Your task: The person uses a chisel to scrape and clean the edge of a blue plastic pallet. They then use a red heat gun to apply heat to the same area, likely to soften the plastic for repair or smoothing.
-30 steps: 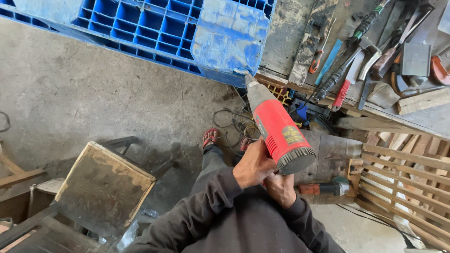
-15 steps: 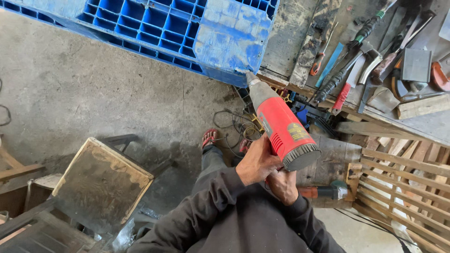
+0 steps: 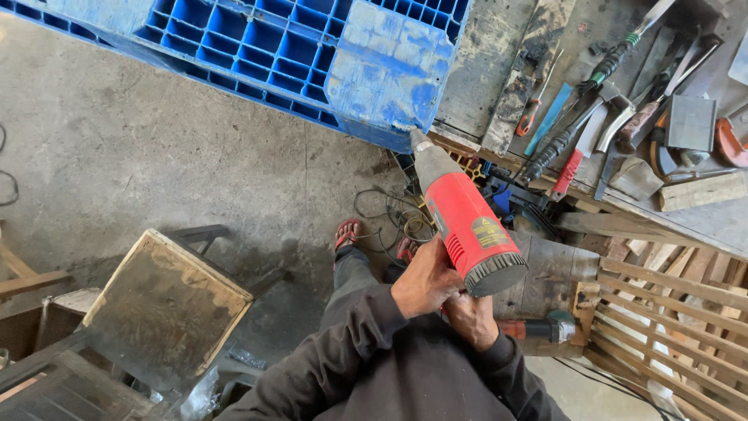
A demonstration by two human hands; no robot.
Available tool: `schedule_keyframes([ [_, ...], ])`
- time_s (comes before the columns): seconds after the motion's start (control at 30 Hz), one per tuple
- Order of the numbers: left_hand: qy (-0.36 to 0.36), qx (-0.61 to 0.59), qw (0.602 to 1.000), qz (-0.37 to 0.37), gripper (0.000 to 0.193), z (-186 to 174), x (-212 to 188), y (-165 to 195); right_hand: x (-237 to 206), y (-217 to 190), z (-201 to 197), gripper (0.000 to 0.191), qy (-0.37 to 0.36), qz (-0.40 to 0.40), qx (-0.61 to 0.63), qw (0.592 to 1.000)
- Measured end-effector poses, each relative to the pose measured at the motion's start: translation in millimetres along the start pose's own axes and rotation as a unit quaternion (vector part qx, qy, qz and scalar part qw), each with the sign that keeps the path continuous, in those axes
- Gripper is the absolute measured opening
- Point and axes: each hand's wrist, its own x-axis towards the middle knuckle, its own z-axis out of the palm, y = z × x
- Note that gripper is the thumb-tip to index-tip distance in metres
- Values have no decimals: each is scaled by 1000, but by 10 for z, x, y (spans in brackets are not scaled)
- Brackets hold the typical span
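A red heat gun (image 3: pixel 466 222) with a grey metal nozzle points up at the corner of a blue plastic pallet (image 3: pixel 389 78); the nozzle tip sits right at the pallet's lower edge. My left hand (image 3: pixel 425 279) wraps the gun's body near its grip. Just below it, my right hand (image 3: pixel 470 318) holds the handle from underneath. Both arms wear dark sleeves. My feet in red sandals (image 3: pixel 347 232) stand on the concrete floor below.
A workbench (image 3: pixel 483 70) at the upper right carries several hand tools, pliers and blades. Wooden slats (image 3: pixel 670 312) lie at the right, with a power tool (image 3: pixel 545 329) beside them. A worn wooden stool (image 3: pixel 164 300) stands at the left. Cables (image 3: pixel 386 210) coil on the floor.
The heat gun has stayed aimed at the pallet corner, its nozzle shifting only slightly. Both hands keep the same grip.
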Motion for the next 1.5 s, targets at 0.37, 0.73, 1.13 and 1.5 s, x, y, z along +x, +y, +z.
schedule_keyframes([
  [0.37,-22,21,999,17,63,-61,-16,-30,-4,-94,9,26,-2,414,626,661],
  [0.73,-47,8,999,23,77,-115,-4,-89,-24,-109,9,38,18,362,713,601],
  [1.13,-52,-23,998,5,68,-60,43,-64,-70,-43,5,27,-11,412,635,654],
  [1.5,-64,-51,996,42,72,-20,80,-107,-164,93,10,30,-30,384,596,704],
])
